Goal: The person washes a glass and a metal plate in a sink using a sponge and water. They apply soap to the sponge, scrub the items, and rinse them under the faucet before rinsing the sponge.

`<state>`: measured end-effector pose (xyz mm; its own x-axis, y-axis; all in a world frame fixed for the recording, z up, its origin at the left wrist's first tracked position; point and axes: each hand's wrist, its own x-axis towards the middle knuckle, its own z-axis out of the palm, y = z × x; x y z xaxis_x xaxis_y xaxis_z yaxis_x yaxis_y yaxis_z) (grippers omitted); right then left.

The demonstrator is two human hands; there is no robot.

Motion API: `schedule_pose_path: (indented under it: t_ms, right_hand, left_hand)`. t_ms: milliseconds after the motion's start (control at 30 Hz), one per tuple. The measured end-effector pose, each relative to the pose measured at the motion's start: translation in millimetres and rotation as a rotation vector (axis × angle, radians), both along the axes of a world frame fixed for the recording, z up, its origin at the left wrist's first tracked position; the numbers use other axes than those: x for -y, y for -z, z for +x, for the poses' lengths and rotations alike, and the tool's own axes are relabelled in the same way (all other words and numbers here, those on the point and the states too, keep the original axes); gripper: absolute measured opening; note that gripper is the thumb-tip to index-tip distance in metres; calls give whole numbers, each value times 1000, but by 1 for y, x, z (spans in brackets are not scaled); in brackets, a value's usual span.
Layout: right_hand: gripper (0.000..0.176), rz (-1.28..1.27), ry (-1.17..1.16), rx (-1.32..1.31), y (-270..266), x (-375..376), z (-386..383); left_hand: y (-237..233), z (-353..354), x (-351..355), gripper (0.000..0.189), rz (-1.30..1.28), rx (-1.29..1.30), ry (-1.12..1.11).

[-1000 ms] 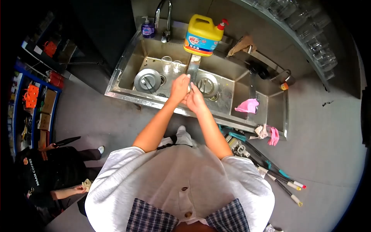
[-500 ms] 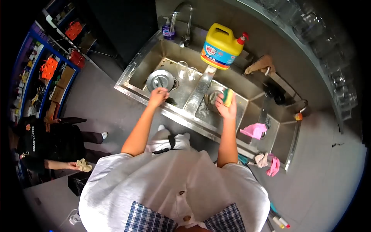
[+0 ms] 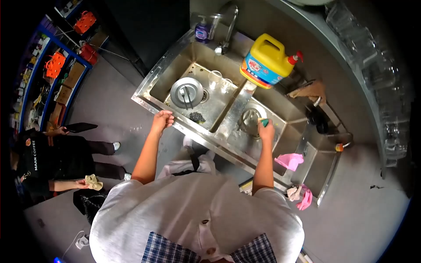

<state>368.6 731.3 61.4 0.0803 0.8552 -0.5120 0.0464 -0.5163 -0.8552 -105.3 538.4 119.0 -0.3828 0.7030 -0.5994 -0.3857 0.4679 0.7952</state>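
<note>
My right hand is closed around a green and yellow sponge over the middle basin. Beneath it a round metal drain fitting shows at the bottom of that basin. My left hand, fingers curled and nothing showing in them, is at the sink's front edge. Past it, in the left basin, sits a grey plate with a fork and other slim utensils on it. Two clear glasses and a dark scourer-like clump share that basin.
A yellow detergent jug and purple soap bottle stand behind the basins near the faucet. A pink cloth lies at the right. Glasses line the upper right shelf. A person stands at left holding a cloth.
My left hand has drawn back from the plate to the sink's front edge. The sponge in my right hand has lowered toward the middle basin, and my view has shifted.
</note>
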Motion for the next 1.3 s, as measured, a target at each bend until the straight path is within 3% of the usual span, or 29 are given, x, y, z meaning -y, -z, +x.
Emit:
schedule_pose_path:
  t_ms: [67,100,167,233,367,500,533,633,667,833,967,1000,1167,1300]
  right_hand:
    - [46,100,37,161,-27,-8,-35]
    - [42,100,42,49,-58,-10,-55]
    - [40,355,-131,251,-76,-24,-84]
    - [39,328,-155,125,-74,-44,-112]
    - [41,480,-406,281,-97,-82,-194]
    - [43,965,-535,602,-99,-158,-277]
    - [44,1040,-562,530,-100,-178,-292]
    - [47,997,-573,515,-63,-237,-329]
    - [51,853,-633,513,-60,-245,-336]
    - [52,927,-451,530,-52,-238,-355]
    - [50,955,-362,508,-59,-219,-354]
    - [43,943,-378,479,-65,-214,-354]
    - [42,965,-395,558,-69,-214,-351]
    - [43,1007,-427,553,-66,-222,-350]
  left_hand:
    - [4,-13,-2,14,-1,14,-6]
    - [10,-20,1,14,3,36,-14]
    - [11,-31,0,14,13,55,-38]
    - [7,-37,2,13,19,57,-68]
    - [7,-43,6,13,-16,79,-72]
    - [-2,-46,5,14,1,162,-61]
    - [-10,-45,1,14,0,163,-48]
    - [-23,-44,-13,16,19,148,33]
    - [-19,-46,-18,16,43,153,77]
    - [-27,-53,-49,16,53,90,183]
    - [-28,-49,-88,16,62,290,151]
    - [-33,-48,-106,17,70,368,138]
    - [-34,-27,-221,20,207,621,60]
    - [-36,1,-273,21,270,846,-51]
